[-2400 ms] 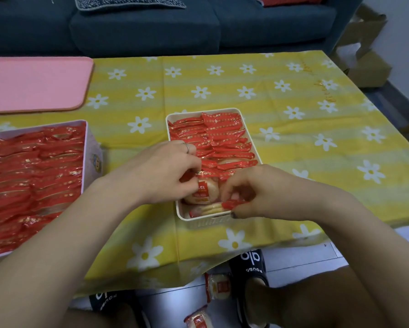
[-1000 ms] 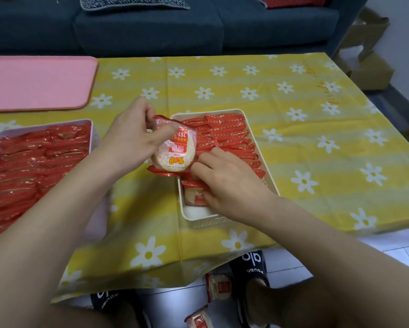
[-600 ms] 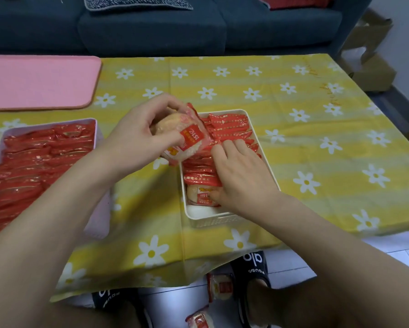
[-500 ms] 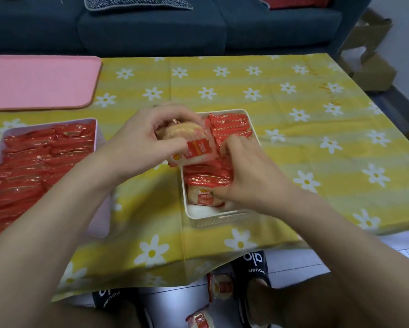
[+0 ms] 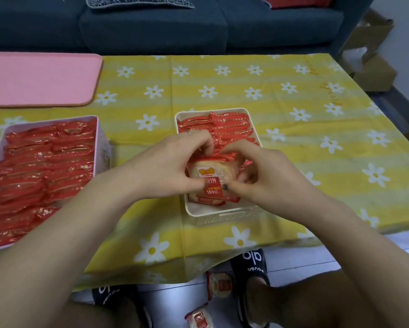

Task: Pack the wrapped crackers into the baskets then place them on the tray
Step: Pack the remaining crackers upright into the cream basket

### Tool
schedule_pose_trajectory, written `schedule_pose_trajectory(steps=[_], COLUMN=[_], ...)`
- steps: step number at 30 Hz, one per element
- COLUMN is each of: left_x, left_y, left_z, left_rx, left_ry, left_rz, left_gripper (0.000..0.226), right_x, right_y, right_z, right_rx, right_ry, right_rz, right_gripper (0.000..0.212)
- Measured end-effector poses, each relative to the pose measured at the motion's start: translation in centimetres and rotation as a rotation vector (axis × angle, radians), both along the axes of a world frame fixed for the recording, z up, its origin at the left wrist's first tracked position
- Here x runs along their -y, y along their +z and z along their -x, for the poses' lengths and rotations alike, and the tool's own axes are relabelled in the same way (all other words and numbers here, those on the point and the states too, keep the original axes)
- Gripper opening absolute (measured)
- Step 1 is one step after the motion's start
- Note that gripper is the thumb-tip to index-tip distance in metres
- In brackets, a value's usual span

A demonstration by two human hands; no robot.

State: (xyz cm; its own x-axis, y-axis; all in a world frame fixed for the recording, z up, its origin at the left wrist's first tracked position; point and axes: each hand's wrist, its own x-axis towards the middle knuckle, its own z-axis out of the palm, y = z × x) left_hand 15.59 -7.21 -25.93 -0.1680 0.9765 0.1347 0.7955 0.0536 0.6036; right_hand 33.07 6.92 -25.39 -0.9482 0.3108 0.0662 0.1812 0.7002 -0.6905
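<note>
A white basket (image 5: 222,213) stands at the table's near middle, packed with upright red-wrapped crackers (image 5: 227,125). Over its near end, both hands hold one wrapped cracker (image 5: 210,178), a pale disc with a red label. My left hand (image 5: 172,166) grips its left side, thumb on the label. My right hand (image 5: 260,171) pinches its right side and top edge. A larger pink box (image 5: 101,138) at the left is full of the same red packets (image 5: 40,166). The pink tray (image 5: 37,79) lies at the far left.
Yellow daisy tablecloth (image 5: 293,143) covers the table, bare on the right half. Two wrapped crackers (image 5: 219,285) lie on the floor by my black slippers (image 5: 253,263). A dark blue sofa (image 5: 151,22) runs behind the table; cardboard boxes (image 5: 369,58) stand at the far right.
My left hand lifted a cracker out of the basket, turned it, and has brought it back down into the near end. My right hand moved from pressing the row to holding that cracker.
</note>
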Motion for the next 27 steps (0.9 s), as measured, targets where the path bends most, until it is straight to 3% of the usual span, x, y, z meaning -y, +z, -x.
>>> schedule_pose_trajectory(steps=[4, 8, 11, 15, 21, 24, 27], left_x=[0.2, 0.0, -0.2, -0.6, -0.8, -1.1, -1.5], left_y=[-0.3, -0.6, -1.2, -0.8, -0.5, -1.6, -2.3], left_z=[0.0, -0.6, -1.0, -1.7, -3.3, -3.8, -4.3], left_rx=[-0.160, -0.178, -0.266, -0.368, -0.481, -0.587, -0.646], left_ry=[-0.096, -0.140, -0.093, -0.054, 0.039, 0.106, 0.167], left_rz=[0.042, 0.095, 0.199, 0.306, 0.392, 0.340, 0.344], left_gripper=[0.032, 0.024, 0.028, 0.029, 0.059, 0.038, 0.034], right_x=[0.1, 0.6, 1.3, 1.4, 0.9, 1.3, 1.4], right_y=[-0.7, -1.2, -1.7, -2.5, -1.4, -2.1, -2.8], right_z=[0.1, 0.6, 1.0, 1.2, 0.9, 1.2, 1.5], right_rx=[0.055, -0.020, 0.003, 0.078, 0.031, 0.071, 0.079], right_ry=[0.070, 0.072, 0.100, 0.039, 0.072, 0.139, 0.140], right_rz=[-0.225, -0.310, -0.319, -0.311, -0.240, -0.271, -0.286], right_gripper=[0.018, 0.022, 0.038, 0.031, 0.025, 0.024, 0.021])
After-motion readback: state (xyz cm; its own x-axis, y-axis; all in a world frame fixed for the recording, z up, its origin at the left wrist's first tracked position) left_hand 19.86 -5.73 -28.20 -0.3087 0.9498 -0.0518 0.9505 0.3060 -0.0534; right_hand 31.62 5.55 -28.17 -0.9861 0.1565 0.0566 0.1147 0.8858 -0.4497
